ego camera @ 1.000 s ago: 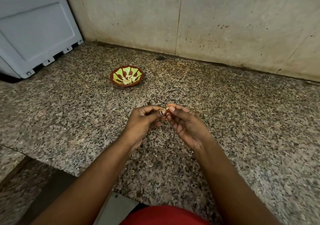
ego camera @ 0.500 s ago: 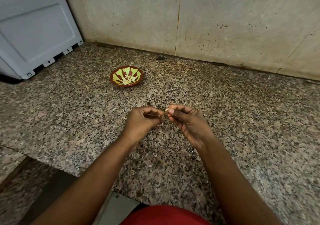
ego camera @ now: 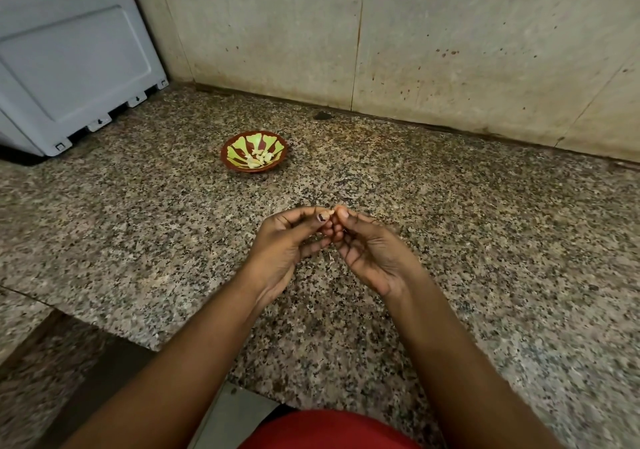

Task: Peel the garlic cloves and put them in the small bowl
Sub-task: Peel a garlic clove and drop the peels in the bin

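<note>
We see both hands meet fingertip to fingertip above the tabletop, the left hand and right hand each in a narrow grip pinching one clove. Well beyond them, the bowl holds pale peeled cloves.

1 head-worn, wide-angle view — looking forward and steeply down from close above the granite counter, both forearms entering from the bottom edge, the wall bounding the far side.
</note>
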